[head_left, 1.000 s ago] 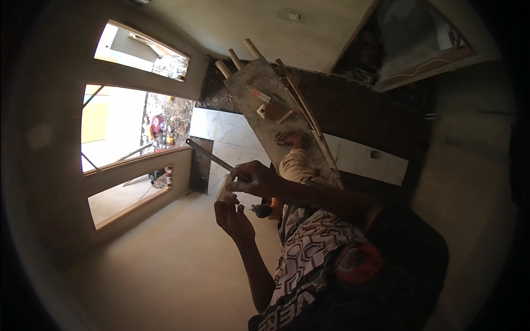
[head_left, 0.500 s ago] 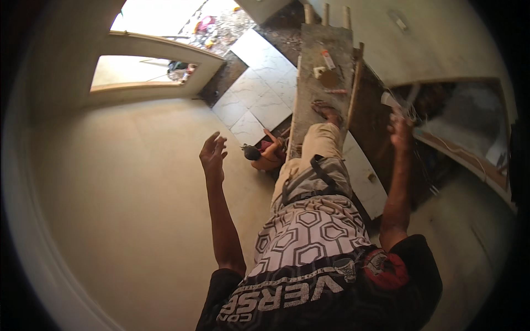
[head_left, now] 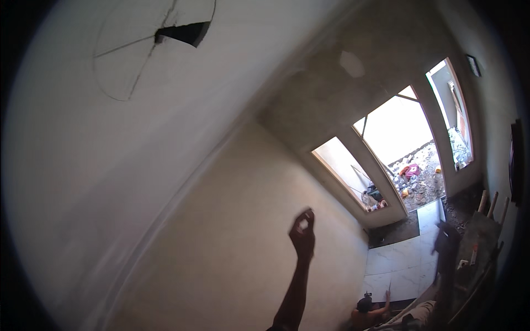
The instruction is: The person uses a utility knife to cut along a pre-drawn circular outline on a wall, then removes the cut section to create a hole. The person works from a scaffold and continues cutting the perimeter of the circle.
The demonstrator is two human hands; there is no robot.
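Observation:
My left hand point(head_left: 302, 238) is raised in front of the plain wall. Its thumb and fingertips come together in a ring around a pale spot; I cannot tell whether that spot is a small object or the wall showing through. Further right, my right hand point(head_left: 448, 236) is held up over the white floor tiles, dark and smeared by motion, so its fingers cannot be read. Overhead, the pale ceiling point(head_left: 182, 110) carries a drawn circle with crossing lines. A dark wedge-shaped opening point(head_left: 190, 34) is cut into that circle.
A plank platform point(head_left: 477, 237) with small items on it stands at lower right. Below, a co-worker point(head_left: 367, 314) crouches beside the marble-look tiles point(head_left: 395, 270), one arm stretched over them. Rubble point(head_left: 414, 176) lies outside the tall doorway, which has a window opening on each side.
My view has swung up and left from my body and the platform to the ceiling and doorway. Both hands remain raised; the left fingers have drawn together from a looser curl.

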